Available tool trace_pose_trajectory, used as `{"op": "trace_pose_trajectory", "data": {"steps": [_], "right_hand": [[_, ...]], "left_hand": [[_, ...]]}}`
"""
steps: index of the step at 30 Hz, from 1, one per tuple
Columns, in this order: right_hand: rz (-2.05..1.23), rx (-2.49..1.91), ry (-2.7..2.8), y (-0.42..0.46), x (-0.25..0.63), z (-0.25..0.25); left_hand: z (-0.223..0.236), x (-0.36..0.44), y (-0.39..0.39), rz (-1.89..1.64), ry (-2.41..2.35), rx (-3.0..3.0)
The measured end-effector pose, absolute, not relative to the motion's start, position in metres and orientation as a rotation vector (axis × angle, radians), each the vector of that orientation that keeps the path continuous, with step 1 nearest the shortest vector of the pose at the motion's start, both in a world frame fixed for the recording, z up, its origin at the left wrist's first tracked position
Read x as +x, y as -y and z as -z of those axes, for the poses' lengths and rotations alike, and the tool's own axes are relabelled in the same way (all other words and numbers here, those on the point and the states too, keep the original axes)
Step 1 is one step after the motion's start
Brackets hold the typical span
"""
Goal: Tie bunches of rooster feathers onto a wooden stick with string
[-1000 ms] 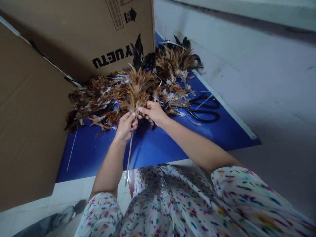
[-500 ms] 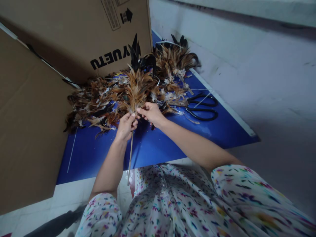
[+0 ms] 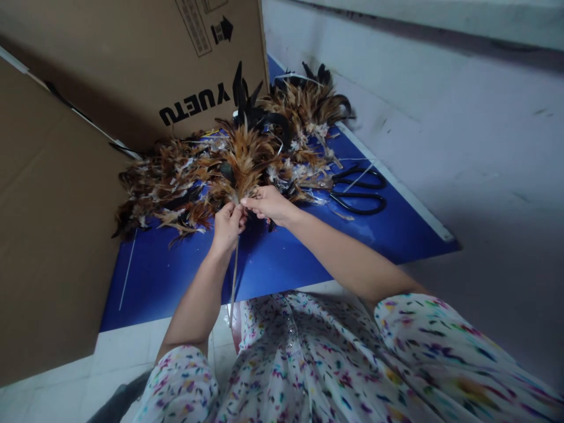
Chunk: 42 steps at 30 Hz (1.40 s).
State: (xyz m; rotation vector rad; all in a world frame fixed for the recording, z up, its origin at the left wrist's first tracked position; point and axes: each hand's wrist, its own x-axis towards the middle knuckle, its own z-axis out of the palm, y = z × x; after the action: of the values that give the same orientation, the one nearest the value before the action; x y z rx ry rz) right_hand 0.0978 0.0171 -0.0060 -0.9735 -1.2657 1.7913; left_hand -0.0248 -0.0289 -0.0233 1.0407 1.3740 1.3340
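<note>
A feather duster (image 3: pixel 247 154) with brown feathers and black plumes at its top is held upright over the table. Below the feathers its thin pale stick (image 3: pixel 234 276) runs down past the table's front edge. My left hand (image 3: pixel 227 226) is closed around the stick, just under the lowest feathers. Pinched at the feathers' base is my right hand (image 3: pixel 267 205), its fingertips meeting the left thumb. Anything small between those fingertips is hidden. Loose feathers (image 3: pixel 167 182) lie in a heap behind and to the left of my hands.
Black-handled scissors (image 3: pixel 359 189) lie to the right on the blue table (image 3: pixel 291 264). A large cardboard box (image 3: pixel 110 64) stands at the back and left. Another bundle of feathers (image 3: pixel 304 103) lies at the back, near the pale wall (image 3: pixel 418 117).
My right hand has moved slightly left and down, closer to the left thumb. The duster's black plumes have shifted a little. My left hand still grips the stick.
</note>
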Motion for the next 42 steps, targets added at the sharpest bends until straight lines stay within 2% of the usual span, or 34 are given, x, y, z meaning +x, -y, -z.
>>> {"op": "trace_pose_trajectory", "data": {"steps": [3, 10, 15, 26, 31, 42], "right_hand": [[-1.809, -0.945, 1.261, -0.018, 0.098, 0.003], [-1.572, -1.241, 1.351, -0.019, 0.096, 0.005], [-1.543, -1.183, 1.318, -0.020, 0.095, 0.010], [-1.776, -1.017, 1.233, -0.021, 0.102, 0.004], [-1.771, -0.980, 1.405, -0.019, 0.107, 0.002], [-1.774, -0.815, 1.508, -0.026, 0.113, 0.011]], "left_hand": [[0.025, -0.025, 0.031, -1.308, -1.489, 1.177], [0.013, -0.016, 0.039, -1.298, -1.663, 1.528], [0.011, -0.012, 0.042, -1.299, -1.687, 1.621], [0.019, -0.024, 0.027, -1.337, -1.344, 0.774], [0.010, -0.024, 0.030, -1.136, -1.172, 0.751], [0.010, -0.033, 0.029, -1.046, -1.034, 0.642]]}}
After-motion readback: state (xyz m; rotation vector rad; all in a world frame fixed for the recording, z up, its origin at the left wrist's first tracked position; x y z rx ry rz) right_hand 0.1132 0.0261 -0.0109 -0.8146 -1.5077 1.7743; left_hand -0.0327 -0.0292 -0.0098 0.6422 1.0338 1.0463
